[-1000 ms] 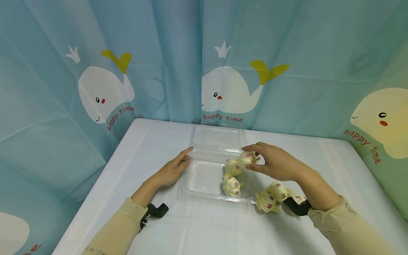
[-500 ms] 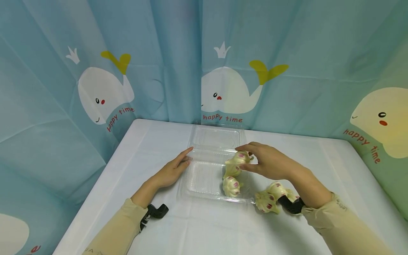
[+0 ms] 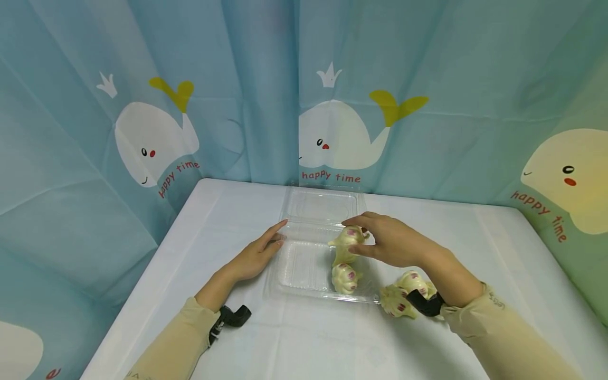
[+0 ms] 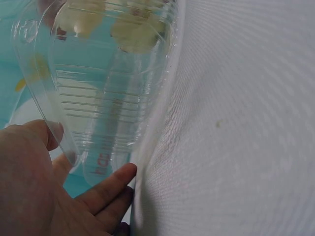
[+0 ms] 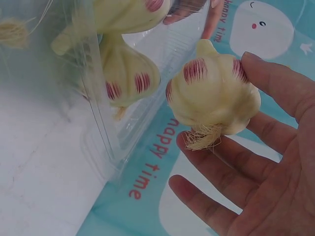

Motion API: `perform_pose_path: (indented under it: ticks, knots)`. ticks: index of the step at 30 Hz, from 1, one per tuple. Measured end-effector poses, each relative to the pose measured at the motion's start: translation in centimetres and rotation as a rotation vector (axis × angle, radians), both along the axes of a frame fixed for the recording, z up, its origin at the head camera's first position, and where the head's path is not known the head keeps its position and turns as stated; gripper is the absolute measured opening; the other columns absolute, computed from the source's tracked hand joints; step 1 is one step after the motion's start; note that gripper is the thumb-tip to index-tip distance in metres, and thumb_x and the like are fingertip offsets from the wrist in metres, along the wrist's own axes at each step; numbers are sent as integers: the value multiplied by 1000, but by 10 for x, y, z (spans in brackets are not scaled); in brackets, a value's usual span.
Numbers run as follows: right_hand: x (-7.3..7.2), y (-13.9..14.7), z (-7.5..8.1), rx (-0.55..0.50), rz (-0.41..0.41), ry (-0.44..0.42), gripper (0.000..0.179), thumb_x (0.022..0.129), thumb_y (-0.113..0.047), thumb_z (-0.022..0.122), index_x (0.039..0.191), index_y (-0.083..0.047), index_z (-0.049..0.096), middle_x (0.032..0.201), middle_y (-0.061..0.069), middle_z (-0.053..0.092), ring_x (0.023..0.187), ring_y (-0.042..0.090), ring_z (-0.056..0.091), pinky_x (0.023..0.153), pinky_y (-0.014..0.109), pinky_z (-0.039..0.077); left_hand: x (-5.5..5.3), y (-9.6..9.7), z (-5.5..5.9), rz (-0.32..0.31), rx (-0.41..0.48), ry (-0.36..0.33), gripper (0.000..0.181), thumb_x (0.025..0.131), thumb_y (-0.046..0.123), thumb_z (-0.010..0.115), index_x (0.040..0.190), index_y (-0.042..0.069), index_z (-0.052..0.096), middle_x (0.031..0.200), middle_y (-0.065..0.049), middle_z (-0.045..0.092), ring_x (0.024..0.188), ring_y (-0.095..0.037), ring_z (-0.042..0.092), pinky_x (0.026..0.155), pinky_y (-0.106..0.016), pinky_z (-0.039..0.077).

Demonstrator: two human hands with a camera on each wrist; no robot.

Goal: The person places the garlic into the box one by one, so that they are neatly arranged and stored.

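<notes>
My right hand (image 3: 394,240) pinches a garlic bulb (image 5: 211,93) between thumb and fingertips, holding it over the right half of a clear plastic clamshell box (image 3: 304,264). The bulb is pale with purple streaks and has a tuft of root fibres. Two more garlic bulbs lie in the box: one (image 3: 345,278) near the front, and another (image 5: 130,73) partly hidden below the held one in the head view. At the box's left side rests my left hand (image 3: 256,256); its fingers are nearly straight, and the thumb (image 4: 51,135) touches the rim.
Several garlic bulbs (image 3: 396,302) lie on the white table (image 3: 323,343) right of the box, partly covered by the black right wrist camera (image 3: 425,303). The box's lid (image 3: 323,205) lies folded back toward the blue whale-print curtain (image 3: 266,105).
My right hand has moved left with the garlic bulb, bringing it over the rear bulb in the box. My left hand has stayed at the box's left side.
</notes>
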State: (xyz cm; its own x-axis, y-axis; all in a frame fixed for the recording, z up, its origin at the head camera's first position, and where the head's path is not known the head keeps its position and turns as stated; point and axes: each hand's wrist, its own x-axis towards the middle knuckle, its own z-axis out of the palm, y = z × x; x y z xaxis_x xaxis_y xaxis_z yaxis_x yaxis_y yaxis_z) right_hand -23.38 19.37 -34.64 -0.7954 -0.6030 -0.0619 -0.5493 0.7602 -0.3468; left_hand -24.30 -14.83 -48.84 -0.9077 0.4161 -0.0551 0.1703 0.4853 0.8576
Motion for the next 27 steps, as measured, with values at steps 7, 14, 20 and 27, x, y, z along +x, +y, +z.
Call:
perform_pose_path:
  ticks: [7, 14, 20, 27]
  knots:
    - [-1, -4, -2, 3, 7, -21, 55, 98, -37, 73, 147, -18, 58, 137, 3, 64, 109, 16, 66, 95, 44, 54, 1, 0, 0, 5, 4, -13, 53, 111, 51, 39, 160, 57, 19, 160, -11, 45, 150, -35, 41, 123, -59, 30]
    - [-2, -11, -4, 11, 14, -31, 54, 98, -38, 73, 146, -18, 59, 141, 3, 62, 114, 19, 66, 99, 46, 54, 0, 0, 0, 4, 5, -10, 52, 111, 50, 39, 159, 58, 18, 160, -11, 44, 151, -35, 40, 124, -59, 30]
    - [-4, -15, -7, 10, 39, -22, 54, 97, -37, 74, 145, -16, 59, 140, 3, 64, 112, 19, 66, 99, 47, 54, 0, 0, -1, 4, -6, 6, 53, 112, 50, 38, 160, 57, 17, 161, -12, 44, 151, -37, 40, 123, -60, 29]
    - [-5, -20, -9, 9, 52, -36, 52, 98, -38, 73, 143, -15, 60, 141, 4, 64, 115, 21, 66, 103, 49, 52, 0, 1, -2, 9, -4, 4, 53, 111, 51, 38, 160, 57, 18, 161, -12, 45, 151, -38, 40, 123, -61, 29]
